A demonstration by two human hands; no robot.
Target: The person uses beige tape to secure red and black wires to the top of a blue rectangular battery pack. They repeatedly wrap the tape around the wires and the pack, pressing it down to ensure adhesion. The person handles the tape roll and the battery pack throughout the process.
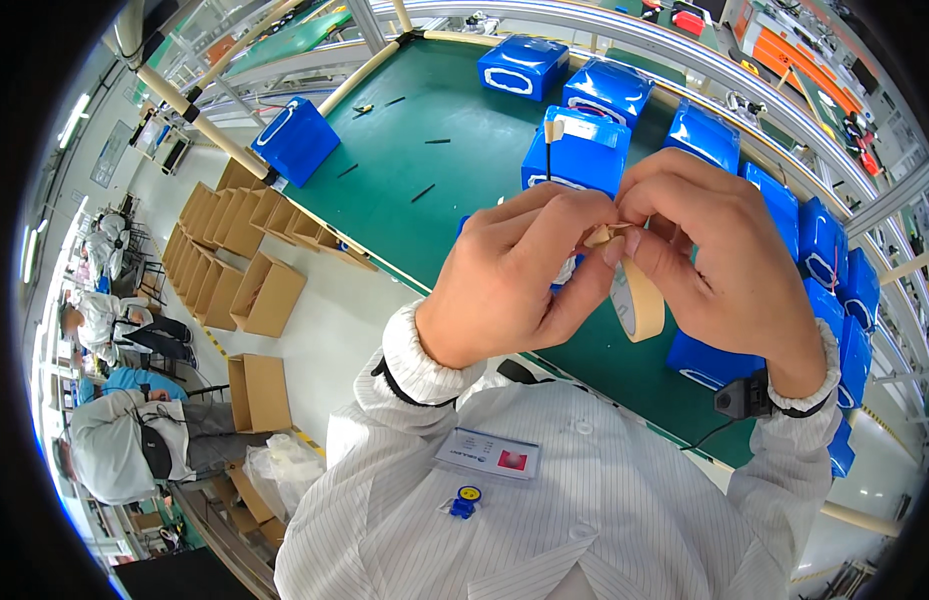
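Note:
In front of my chest, both hands meet over the green table. My left hand (524,265) is closed, its thumb and fingers pinching a crumpled bit of beige masking tape (606,235). Fingers of my right hand (719,235) are curled closed at that same tape, and a roll of masking tape (644,305) hangs below them. A thin black stick with a beige tip (553,135) shows just above my left hand; whether I hold it cannot be seen. Behind my hands stands a blue wrapped block (574,150) with a white loop on its side.
Several more blue blocks, such as one shiny block (606,90), line the green table's (424,120) far and right sides. Another blue block (299,143) sits at the left corner. Small black sticks (422,192) lie about. Cardboard boxes (267,295) stand on the floor, with people seated beyond.

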